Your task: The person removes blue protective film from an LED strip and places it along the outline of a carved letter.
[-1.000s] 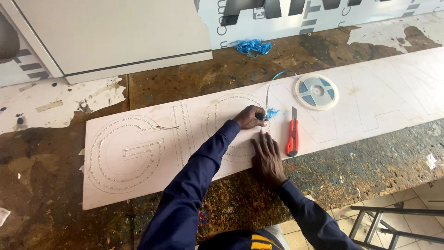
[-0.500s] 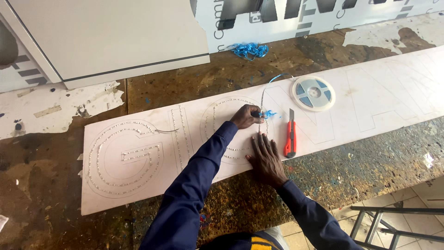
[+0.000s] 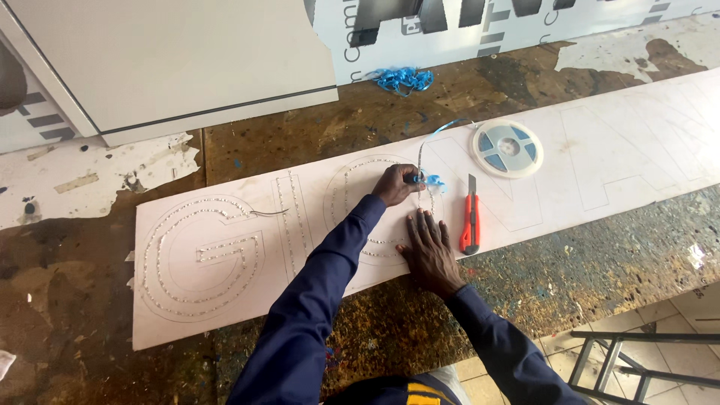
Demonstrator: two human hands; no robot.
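At far left, the stained counter [image 3: 90, 247] carries the end of a long pale board [image 3: 315, 217] that runs up and to the right across the view. Its leftmost letter outline [image 3: 196, 255] is lined with rows of small lights, and the narrow letter [image 3: 291, 219] beside it is lined likewise. Above, at the counter's back, a white panel [image 3: 172, 60] rests. Near the middle, my left hand [image 3: 396, 184] is curled closed on the round letter, its fingertips pinching a strip [image 3: 421, 159] where a scrap of blue film [image 3: 431, 181] hangs; the strip rises from the pinch and arcs right. Just below it, my right hand [image 3: 429, 251] lies flat and open on the board's near edge, fingers spread, holding nothing, pressing the surface. Just right of that hand, a red knife [image 3: 470, 217] lies on the board, blade pointing away from me. Farther right and higher, a white reel [image 3: 507, 147] lies flat on the board, the strip leading toward it. Behind the board, a crumpled blue film pile [image 3: 403, 79] lies on the counter.
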